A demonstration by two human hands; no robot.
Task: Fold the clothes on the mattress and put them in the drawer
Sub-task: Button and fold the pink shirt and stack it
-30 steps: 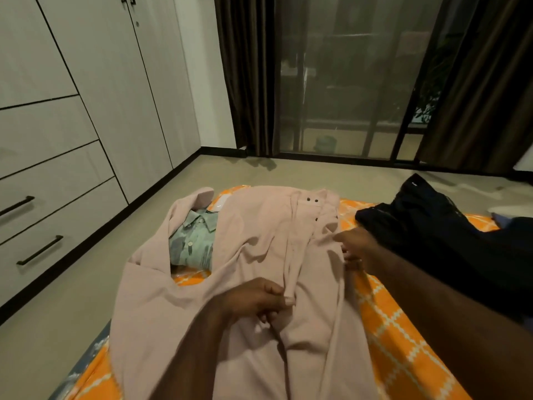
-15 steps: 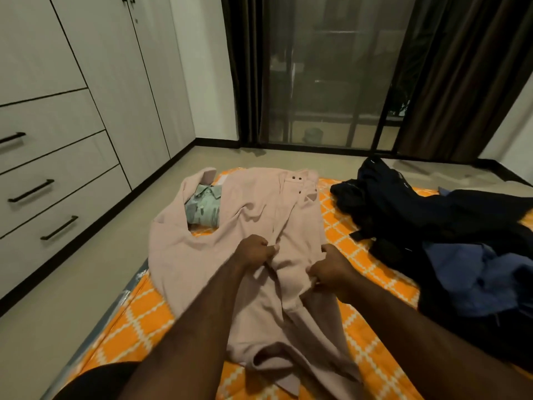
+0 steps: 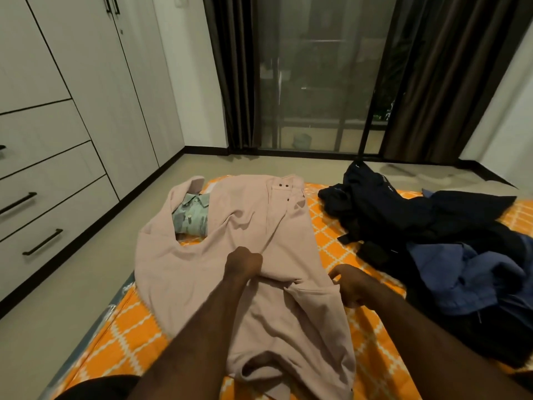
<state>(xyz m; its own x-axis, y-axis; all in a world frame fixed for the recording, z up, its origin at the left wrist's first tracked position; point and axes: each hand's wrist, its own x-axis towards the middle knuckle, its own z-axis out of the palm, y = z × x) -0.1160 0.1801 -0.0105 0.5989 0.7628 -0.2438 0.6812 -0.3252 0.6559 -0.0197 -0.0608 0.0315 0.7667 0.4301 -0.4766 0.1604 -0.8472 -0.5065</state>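
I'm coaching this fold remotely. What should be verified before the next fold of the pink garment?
1. Left hand grips the pink garment: ok.
2. Right hand holds its edge: cannot tell, blurred.
3. It lies flat: not ok, bunched between the hands.
4. Green shirt clear of it: not ok, partly covered.
5. Dark clothes pile apart from it: ok.
6. Drawers open: not ok, shut.
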